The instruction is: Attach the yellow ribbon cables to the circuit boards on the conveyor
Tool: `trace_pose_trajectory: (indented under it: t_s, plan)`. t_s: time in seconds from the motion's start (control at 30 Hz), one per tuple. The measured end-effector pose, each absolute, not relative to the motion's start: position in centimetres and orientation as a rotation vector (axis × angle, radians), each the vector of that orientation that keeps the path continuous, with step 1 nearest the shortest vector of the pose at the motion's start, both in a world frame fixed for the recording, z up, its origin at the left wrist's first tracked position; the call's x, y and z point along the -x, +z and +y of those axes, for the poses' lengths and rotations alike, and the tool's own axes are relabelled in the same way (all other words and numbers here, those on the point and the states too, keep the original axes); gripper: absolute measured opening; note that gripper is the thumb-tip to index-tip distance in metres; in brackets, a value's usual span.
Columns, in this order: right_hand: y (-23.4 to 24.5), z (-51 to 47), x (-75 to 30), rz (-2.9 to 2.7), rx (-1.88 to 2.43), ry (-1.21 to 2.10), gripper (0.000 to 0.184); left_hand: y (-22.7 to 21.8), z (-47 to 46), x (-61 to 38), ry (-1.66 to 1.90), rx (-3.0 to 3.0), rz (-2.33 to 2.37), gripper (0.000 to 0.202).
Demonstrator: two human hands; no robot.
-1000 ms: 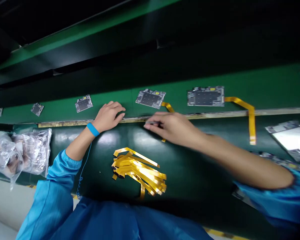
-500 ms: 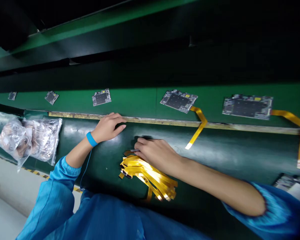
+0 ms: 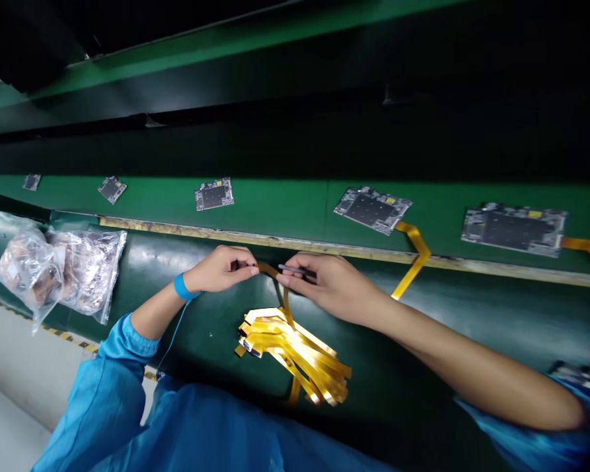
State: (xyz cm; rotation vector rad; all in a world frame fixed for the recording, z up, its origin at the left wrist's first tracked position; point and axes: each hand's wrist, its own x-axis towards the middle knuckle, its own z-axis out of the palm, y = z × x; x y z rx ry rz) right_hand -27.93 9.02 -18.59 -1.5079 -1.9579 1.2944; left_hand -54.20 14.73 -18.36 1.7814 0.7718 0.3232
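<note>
A pile of yellow flex ribbon cables (image 3: 295, 347) lies on the dark green bench in front of me. One yellow ribbon cable (image 3: 278, 285) is lifted from the pile. My left hand (image 3: 221, 269), with a blue wrist strap, pinches its upper end. My right hand (image 3: 327, 282) is closed beside it on a thin grey tool like tweezers (image 3: 292, 269), touching the same ribbon end. Behind my hands, several circuit boards lie on the green conveyor belt (image 3: 285, 200); the nearest board (image 3: 372, 210) carries a yellow ribbon (image 3: 413, 259).
Another board (image 3: 515, 229) with a ribbon lies at the right, smaller boards (image 3: 214, 195) to the left. A clear plastic bag of parts (image 3: 61, 272) rests at the bench's left end. A metal strip (image 3: 324, 247) edges the belt. The floor shows at the lower left.
My right hand came back from the belt edge to the pile and lifted one ribbon. My left hand left the belt edge and took hold of its end. The view shifted left.
</note>
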Motion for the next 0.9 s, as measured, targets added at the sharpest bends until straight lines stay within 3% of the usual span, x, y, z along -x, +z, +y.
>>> trace_pose_trajectory:
  t_s: [0.3,0.53,0.67,0.9]
  plan:
    - [-17.6,11.1,30.1,-1.698,1.445,1.277,0.055,-18.3,15.5,53.5,0.305,-1.695,0.828,0.030]
    - [-20.0,16.3,29.4,-1.622,1.564,1.146,0.051,-19.4,20.7,53.8,0.516,-1.934,1.344,0.022]
    - [-21.1,19.4,29.0,-1.526,1.586,1.126,0.046,-18.7,24.3,51.9,0.299,-2.135,1.676,0.019]
    - [-21.7,21.5,29.1,-1.465,1.635,1.074,0.029,-19.2,26.5,48.3,0.065,-2.283,1.776,0.009]
